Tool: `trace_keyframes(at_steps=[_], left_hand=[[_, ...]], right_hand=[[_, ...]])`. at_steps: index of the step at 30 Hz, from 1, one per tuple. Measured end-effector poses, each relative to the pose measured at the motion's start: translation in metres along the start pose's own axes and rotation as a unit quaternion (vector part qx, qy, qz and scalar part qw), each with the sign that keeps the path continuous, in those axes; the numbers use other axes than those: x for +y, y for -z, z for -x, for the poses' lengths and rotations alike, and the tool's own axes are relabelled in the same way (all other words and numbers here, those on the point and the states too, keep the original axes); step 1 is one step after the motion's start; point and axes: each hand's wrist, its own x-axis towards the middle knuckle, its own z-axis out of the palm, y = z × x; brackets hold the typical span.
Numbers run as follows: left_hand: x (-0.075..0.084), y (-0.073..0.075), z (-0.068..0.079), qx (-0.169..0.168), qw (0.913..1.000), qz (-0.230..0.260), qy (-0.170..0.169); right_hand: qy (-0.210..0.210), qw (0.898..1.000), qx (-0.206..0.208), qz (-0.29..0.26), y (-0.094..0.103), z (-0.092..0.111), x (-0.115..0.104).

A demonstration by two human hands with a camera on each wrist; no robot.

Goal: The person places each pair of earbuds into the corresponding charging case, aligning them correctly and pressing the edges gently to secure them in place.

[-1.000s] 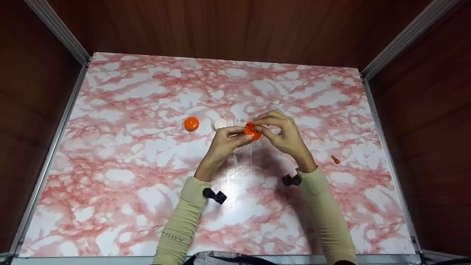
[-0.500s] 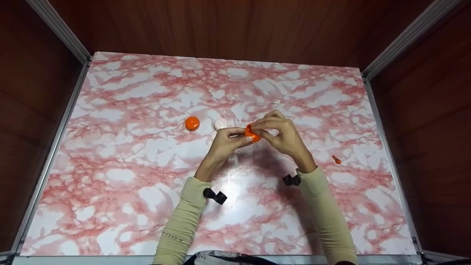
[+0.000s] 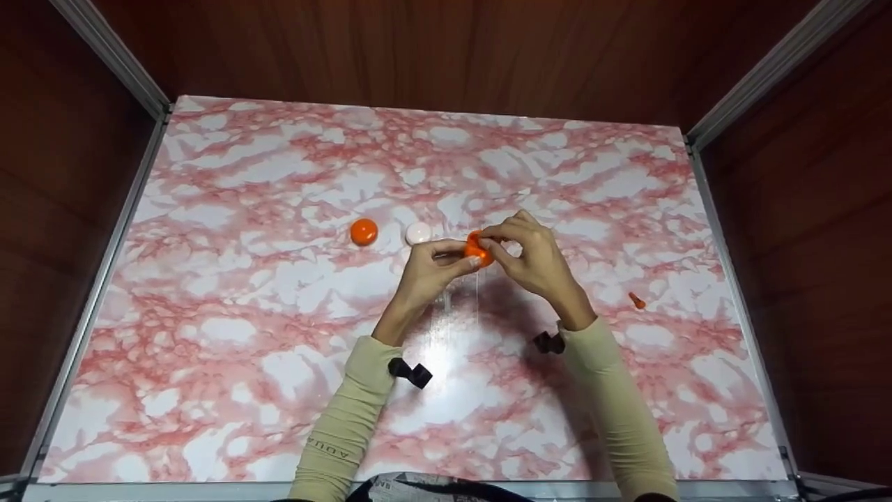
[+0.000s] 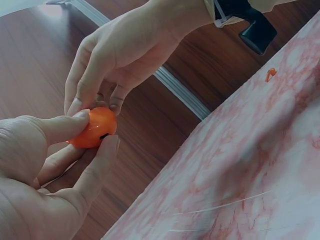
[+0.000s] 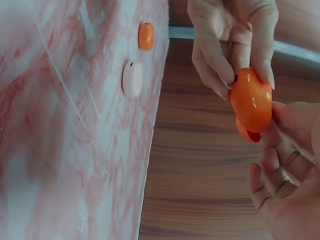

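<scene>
An orange earbud case (image 3: 480,258), glossy and rounded, is held above the table between both hands. My left hand (image 3: 428,275) pinches it between thumb and fingers; a small dark slot shows by the fingertips in the left wrist view. Thumb and fingertips of my right hand (image 3: 533,258) pinch at its opposite, opened side. In the right wrist view the raised lid edge (image 5: 246,131) pokes out under the case. Whether an earbud is between the right fingertips I cannot tell. The inside is mostly hidden by fingers.
A second orange case (image 3: 364,231) lies left of the hands, with a whitish rounded case (image 3: 418,234) beside it. A small orange earbud-like piece with a stem (image 3: 637,300) lies at the right. Dark wood-grain panels (image 3: 418,56) enclose the pink marbled table (image 3: 244,390).
My right hand has shifted slightly and its fingertips have changed position at the case's opening. The left hand keeps its grip, and the case has turned a little.
</scene>
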Motion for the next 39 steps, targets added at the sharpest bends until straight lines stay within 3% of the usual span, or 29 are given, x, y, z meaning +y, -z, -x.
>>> trace_keyframes(at_steps=[5, 9, 11, 18, 31, 35, 39], left_hand=[[0.000, -0.001, 0.000, 0.006, 1.0000, 0.000, -0.005], [0.000, -0.001, 0.001, 0.012, 0.9999, -0.004, -0.008], [0.000, -0.001, 0.000, 0.018, 0.9998, -0.005, -0.003], [-0.001, 0.000, -0.001, 0.024, 0.9996, 0.000, 0.013], [-0.002, -0.001, -0.003, 0.033, 0.9991, -0.012, 0.024], [-0.003, 0.000, -0.004, 0.044, 0.9986, -0.010, 0.030], [-0.002, 0.002, -0.004, 0.050, 0.9982, -0.017, 0.030]], right_hand=[[-0.081, 0.997, 0.003, -0.010, -0.001, -0.002, -0.005], [-0.160, 0.986, 0.000, -0.052, 0.000, -0.004, -0.007], [-0.176, 0.982, 0.000, -0.070, 0.001, -0.003, -0.006], [-0.142, 0.987, 0.007, -0.080, 0.006, 0.001, -0.001], [-0.148, 0.984, -0.009, -0.103, 0.012, 0.007, 0.002], [-0.152, 0.981, 0.016, -0.115, 0.017, 0.010, 0.002], [-0.127, 0.982, 0.067, -0.124, 0.023, 0.014, 0.005]])
